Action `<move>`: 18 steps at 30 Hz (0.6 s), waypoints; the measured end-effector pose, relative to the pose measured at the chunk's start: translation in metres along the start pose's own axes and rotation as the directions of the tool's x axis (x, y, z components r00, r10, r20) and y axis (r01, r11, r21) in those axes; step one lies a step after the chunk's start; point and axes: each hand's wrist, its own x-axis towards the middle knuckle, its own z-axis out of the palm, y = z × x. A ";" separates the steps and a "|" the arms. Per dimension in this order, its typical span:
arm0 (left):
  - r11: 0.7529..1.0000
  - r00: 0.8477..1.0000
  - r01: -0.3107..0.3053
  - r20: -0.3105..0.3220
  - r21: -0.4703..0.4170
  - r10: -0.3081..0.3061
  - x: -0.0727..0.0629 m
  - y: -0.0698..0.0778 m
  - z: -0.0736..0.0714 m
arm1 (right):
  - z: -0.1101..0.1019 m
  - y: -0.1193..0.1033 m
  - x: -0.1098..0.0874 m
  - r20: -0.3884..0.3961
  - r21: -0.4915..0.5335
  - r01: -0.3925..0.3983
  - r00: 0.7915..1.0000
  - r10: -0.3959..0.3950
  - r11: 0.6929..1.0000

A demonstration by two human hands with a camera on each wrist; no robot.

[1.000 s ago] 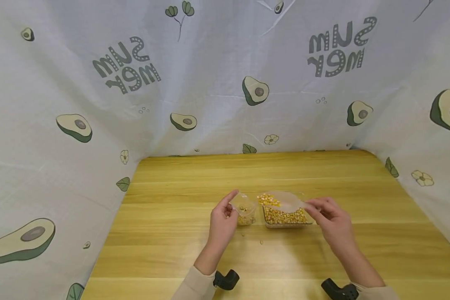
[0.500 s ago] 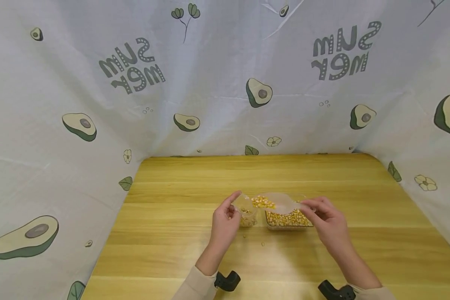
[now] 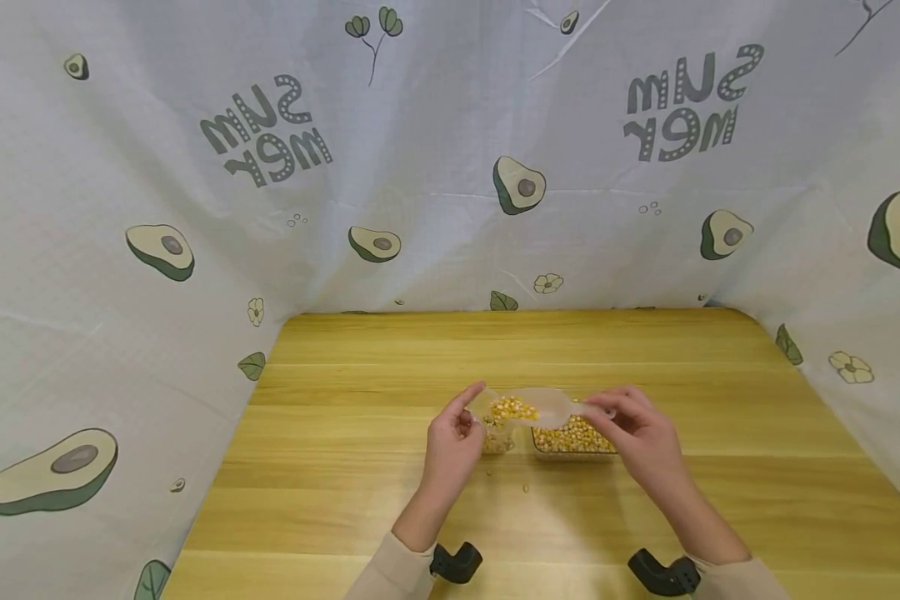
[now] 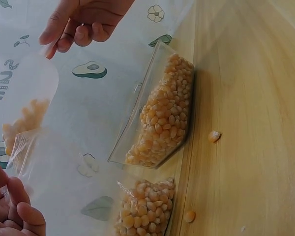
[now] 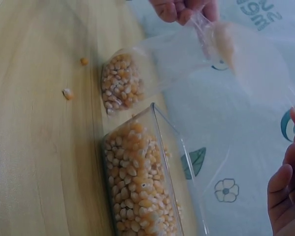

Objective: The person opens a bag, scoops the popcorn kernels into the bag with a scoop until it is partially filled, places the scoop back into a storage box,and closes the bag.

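My scoop (image 3: 553, 407), translucent white, is up above the table w/ its long axis running approx. L–R across my front: handle to the R, tip pointing L at the mouth of the clear bag (image 5: 172, 59). Bag film overlaps the scoop's front end in both wrist views; exact tilt I can't tell. A heap of corn kernels (image 3: 512, 409) sits in the tip half; the part nearer the handle shows bare.

R hand (image 3: 640, 429) pinches the handle end btwn thumb & fingers. L hand (image 3: 453, 446) grips the bag's top edge, fingers curled, w/ the index finger reaching up along it. Bag stands on the table, corn in its bottom.

Just R of the bag, from my side, is the clear box (image 3: 574, 456), w/ lots of corn inside; its front edge runs L–R too, approx. parallel to the scoop. Two loose kernels (image 4: 214, 136) lie on the table nearer me.

Further out: wood-grain table (image 3: 330, 500), black wrist mounts (image 3: 456, 562) by my beige cuffs, & a white curtain (image 3: 420, 125) w/ avocado prints & reversed "summer" lettering.
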 end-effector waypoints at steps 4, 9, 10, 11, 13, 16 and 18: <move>1.000 1.000 -0.001 0.004 0.002 0.001 0.000 0.000 0.001 | 0.002 -0.002 0.003 0.012 0.003 0.038 0.999 -0.038 0.999; 1.000 1.000 -0.001 0.002 0.001 0.001 0.001 0.000 0.001 | 0.004 0.000 0.005 0.036 0.015 0.035 0.999 -0.036 0.999; 1.000 1.000 -0.002 0.000 0.001 0.002 0.001 0.001 0.001 | 0.004 0.000 0.005 0.038 0.014 0.031 0.999 -0.031 0.999; 1.000 1.000 -0.002 -0.001 0.001 0.002 0.001 0.001 0.001 | 0.004 0.000 0.005 0.039 0.013 0.030 0.999 -0.030 0.999; 1.000 1.000 -0.003 -0.001 0.003 0.003 0.001 0.001 0.002 | 0.004 0.001 0.006 0.040 0.012 0.032 0.999 -0.033 0.999; 1.000 1.000 -0.006 0.000 0.009 0.006 0.000 0.001 0.002 | 0.003 0.000 0.006 0.048 0.020 0.058 0.997 -0.059 0.998; 1.000 1.000 -0.006 -0.001 0.014 0.006 0.000 0.001 0.003 | 0.003 -0.001 0.005 0.052 0.040 0.059 0.997 -0.061 0.997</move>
